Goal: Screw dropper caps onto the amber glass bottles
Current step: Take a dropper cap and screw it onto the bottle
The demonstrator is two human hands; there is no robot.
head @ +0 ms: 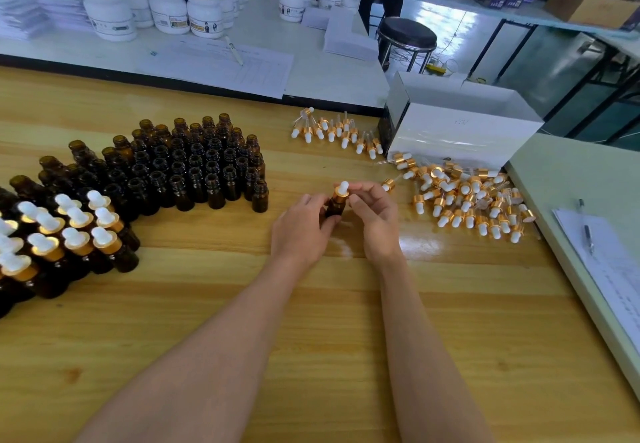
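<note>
Leftward, amber bottles (194,169) crowd the wooden table (311,321), white jars (173,3) behind.

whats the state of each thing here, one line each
left grip, holds held bottle
right grip, pinches dropper cap
held bottle, cap seated on its neck
dropper cap, on held bottle; tightness unclear
bare bottles, standing, uncapped
finished bottles, standing, capped
loose caps, lying in a heap

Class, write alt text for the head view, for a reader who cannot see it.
A left hand grips an amber bottle while the right hand pinches its cap, at a wooden table. At left stand open bottles and capped bottles; at right, loose caps lie by a white box.
</note>
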